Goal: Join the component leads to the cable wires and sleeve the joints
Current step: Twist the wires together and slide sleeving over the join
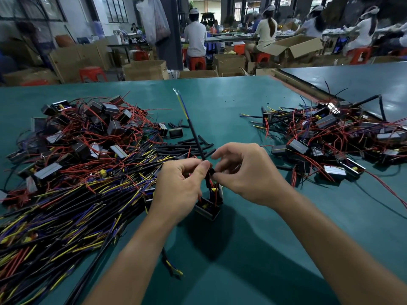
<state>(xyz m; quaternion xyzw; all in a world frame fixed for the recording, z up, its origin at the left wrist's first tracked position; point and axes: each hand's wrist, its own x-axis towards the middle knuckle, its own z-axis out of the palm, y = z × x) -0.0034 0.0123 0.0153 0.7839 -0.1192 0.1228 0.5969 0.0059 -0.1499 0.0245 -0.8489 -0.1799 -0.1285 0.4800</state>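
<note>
Left hand (182, 183): grip pinches the black cable (196, 140) just above the component (209, 205).
Right hand (248, 172): grip pinches a short black sleeve (211, 172) on the wires.
Component: hangs below both hands, over the green tabletop (231, 102).
Cable: rises away from the hands, yellow and blue ends free.
Loose sleeves (193, 146): beyond the hands.

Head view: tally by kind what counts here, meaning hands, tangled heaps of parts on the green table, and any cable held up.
Bare hands: 2, left hand and right hand
Heaps of black boxes and coloured wires: 2, left heap and right heap
black sheathed cable pinched upright: 1
Total: 5
</note>
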